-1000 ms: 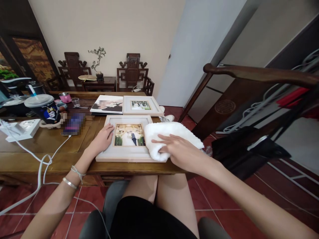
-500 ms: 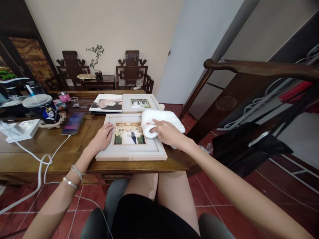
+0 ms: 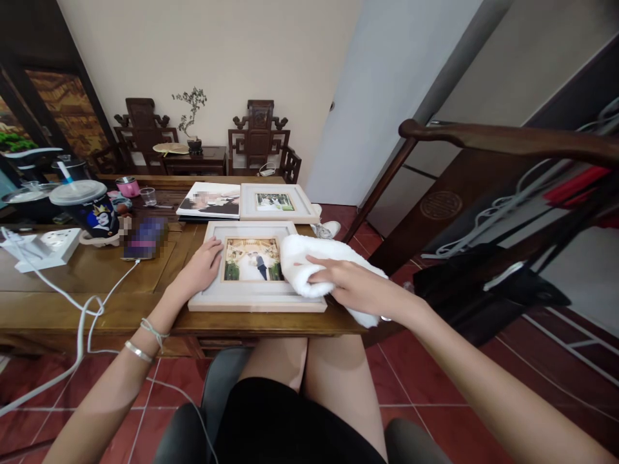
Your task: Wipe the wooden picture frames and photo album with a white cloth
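Note:
A light-wood picture frame (image 3: 256, 306) with a wide white mount and a wedding photo lies flat at the table's front edge. On its left side rests my left hand (image 3: 197, 270), its fingers bent over the rim and gripping it. My right hand (image 3: 345, 280) is closed on a folded fluffy white towel (image 3: 319, 248), which is pressed on the frame's right side and covers part of that border. The towel's far end hangs beyond the table's right edge. Behind lie a second framed photo (image 3: 302, 209) and a photo album (image 3: 198, 209).
On the wooden table (image 3: 120, 309) at the left are a lidded cup (image 3: 89, 209), a phone (image 3: 145, 238) on a white cable, a power strip (image 3: 51, 248), a pink mug (image 3: 127, 187) and a small glass (image 3: 148, 196). A dark wooden chair (image 3: 503, 138) stands close on the right.
My right hand and the towel have moved down the frame's right side toward me and a little outward. My left hand keeps its place on the left rim.

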`<move>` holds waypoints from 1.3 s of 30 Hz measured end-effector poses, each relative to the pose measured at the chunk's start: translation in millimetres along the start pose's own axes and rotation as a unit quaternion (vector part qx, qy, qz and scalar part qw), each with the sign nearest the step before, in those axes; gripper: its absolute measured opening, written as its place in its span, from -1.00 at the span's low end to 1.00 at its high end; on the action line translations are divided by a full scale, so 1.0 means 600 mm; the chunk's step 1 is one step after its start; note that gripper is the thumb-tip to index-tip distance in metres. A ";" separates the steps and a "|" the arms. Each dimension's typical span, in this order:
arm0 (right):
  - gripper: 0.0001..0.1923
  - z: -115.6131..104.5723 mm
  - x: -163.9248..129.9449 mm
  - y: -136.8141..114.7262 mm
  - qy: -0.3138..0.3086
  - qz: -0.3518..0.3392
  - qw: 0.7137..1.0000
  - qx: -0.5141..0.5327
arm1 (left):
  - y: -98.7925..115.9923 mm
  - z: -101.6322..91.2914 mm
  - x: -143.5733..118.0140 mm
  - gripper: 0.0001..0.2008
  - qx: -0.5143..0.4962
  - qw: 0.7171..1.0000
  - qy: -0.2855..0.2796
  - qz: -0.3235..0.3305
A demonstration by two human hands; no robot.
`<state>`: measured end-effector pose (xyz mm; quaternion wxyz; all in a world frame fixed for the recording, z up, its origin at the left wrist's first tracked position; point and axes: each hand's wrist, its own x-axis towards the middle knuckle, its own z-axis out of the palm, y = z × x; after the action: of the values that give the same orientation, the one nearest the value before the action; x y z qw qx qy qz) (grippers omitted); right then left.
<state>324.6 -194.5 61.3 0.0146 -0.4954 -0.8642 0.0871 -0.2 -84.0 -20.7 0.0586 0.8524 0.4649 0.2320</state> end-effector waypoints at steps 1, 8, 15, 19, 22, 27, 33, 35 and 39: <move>-0.37 0.003 0.015 0.006 0.018 0.013 1.000 -0.008 | -0.001 0.001 0.000 -0.56 0.000 1.000 0.001 0.001; -0.40 0.008 0.203 -0.010 0.186 -0.022 0.972 -0.139 | -0.013 0.008 0.001 -0.55 -0.013 1.000 0.014 0.006; -0.57 0.024 0.345 -0.073 0.111 -0.098 0.965 -0.215 | -0.010 0.004 0.004 -0.57 -0.019 1.000 0.014 0.006; -0.64 0.033 0.341 -0.061 0.099 -0.080 0.969 -0.213 | -0.007 0.007 0.005 -0.57 -0.021 1.000 0.015 0.005; -0.63 0.026 0.318 -0.032 0.086 -0.059 0.971 -0.216 | -0.007 0.009 0.003 -0.57 -0.022 1.000 0.015 0.000; -0.52 0.006 0.268 0.030 0.056 -0.002 0.972 -0.228 | -0.005 0.008 0.001 -0.58 -0.030 0.999 0.015 -0.007; -0.51 -0.002 0.209 0.081 0.037 0.033 0.974 -0.223 | -0.005 0.006 0.001 -0.58 -0.025 1.000 0.016 -0.008; -0.50 -0.001 0.191 0.082 0.035 0.034 0.977 -0.207 | -0.005 0.005 0.001 -0.59 -0.025 1.000 0.018 -0.007; -0.48 -0.001 0.151 0.059 0.020 0.028 0.983 -0.179 | -0.003 0.002 0.001 -0.58 -0.025 1.000 0.015 -0.011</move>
<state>308.8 -99.2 50.3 -0.0589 -0.5160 -0.8510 -0.0784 -0.7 -82.2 -22.4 0.0752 0.8419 0.4693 0.2554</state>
